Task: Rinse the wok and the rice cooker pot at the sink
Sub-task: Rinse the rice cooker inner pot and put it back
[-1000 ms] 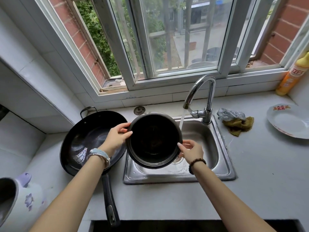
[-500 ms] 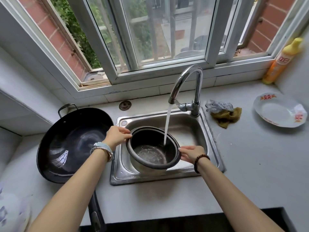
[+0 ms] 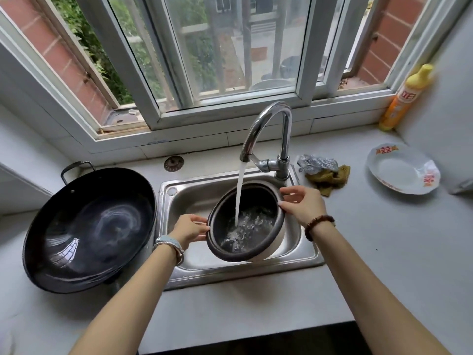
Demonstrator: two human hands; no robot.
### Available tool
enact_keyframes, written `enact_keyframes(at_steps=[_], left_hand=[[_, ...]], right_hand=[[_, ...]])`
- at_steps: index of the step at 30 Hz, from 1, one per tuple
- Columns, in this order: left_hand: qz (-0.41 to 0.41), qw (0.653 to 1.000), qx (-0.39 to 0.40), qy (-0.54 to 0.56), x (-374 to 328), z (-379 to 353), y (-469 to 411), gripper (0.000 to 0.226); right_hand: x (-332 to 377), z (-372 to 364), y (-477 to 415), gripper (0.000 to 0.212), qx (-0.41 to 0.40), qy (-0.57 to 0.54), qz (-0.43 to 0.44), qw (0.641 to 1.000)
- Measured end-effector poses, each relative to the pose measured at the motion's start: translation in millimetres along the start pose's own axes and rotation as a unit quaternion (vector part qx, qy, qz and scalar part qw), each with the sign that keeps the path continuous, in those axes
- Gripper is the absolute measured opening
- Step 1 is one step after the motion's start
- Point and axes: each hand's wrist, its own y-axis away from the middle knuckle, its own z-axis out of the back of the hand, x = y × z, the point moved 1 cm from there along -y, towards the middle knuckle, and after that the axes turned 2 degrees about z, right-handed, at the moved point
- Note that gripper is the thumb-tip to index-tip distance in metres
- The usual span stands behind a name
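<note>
The dark rice cooker pot [image 3: 258, 201] hangs tilted inside the steel sink [image 3: 179, 190], its mouth toward me. Water from the chrome faucet [image 3: 268, 124] pours into it and splashes at the bottom. My left hand [image 3: 190, 228] grips the pot's rim on the left side. My right hand [image 3: 300, 203] pinches the rim at the upper right. The large black wok [image 3: 89, 226] rests on the counter left of the sink, empty, with a loop handle at its far edge.
A steel scourer and a brownish cloth [image 3: 325, 172] lie right of the faucet. A white plate [image 3: 403, 172] sits further right, and a yellow detergent bottle [image 3: 404, 98] stands by the window corner. A round drain cover [image 3: 173, 163] lies behind the sink.
The pot has been lowered from facing me into the sink under the stream and turned. My right hand has moved from the near rim to the far right rim. Water now fills the pot's bottom.
</note>
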Motion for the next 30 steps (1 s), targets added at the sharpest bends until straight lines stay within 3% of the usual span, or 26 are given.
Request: enact_keyframes(at_steps=[5, 9, 13, 16, 24, 30], left_hand=[[-0.091, 0.993, -0.048, 0.064, -7.6, 14.7, 9.6, 0.039], [-0.152, 0.985, -0.072, 0.039, -28.1, 36.9, 25.7, 0.036], [-0.173, 0.979, -0.104, -0.012, -50.7, 51.0, 38.1, 0.027], [-0.151, 0.980, -0.119, -0.047, -58.5, 58.2, 39.7, 0.028], [0.036, 0.999, -0.036, 0.016, -25.1, 50.5, 32.2, 0.011], [0.032, 0.998, -0.019, 0.051, 5.8, 32.9, 27.7, 0.022]], right_hand=[[-13.3, -1.8, 1.8, 0.041, 0.017, -0.054, -0.013, 0.998], [-31.0, -21.6, 7.6, 0.042, 0.041, -0.121, -0.094, 0.987], [-39.3, -49.4, 10.6, 0.032, 0.089, -0.189, -0.193, 0.959], [-45.1, -61.6, 8.8, 0.022, 0.094, -0.167, -0.218, 0.957], [-29.4, -37.4, -0.8, 0.031, 0.057, -0.016, -0.093, 0.994], [-5.1, -22.0, 4.4, 0.044, 0.063, -0.012, 0.004, 0.998]])
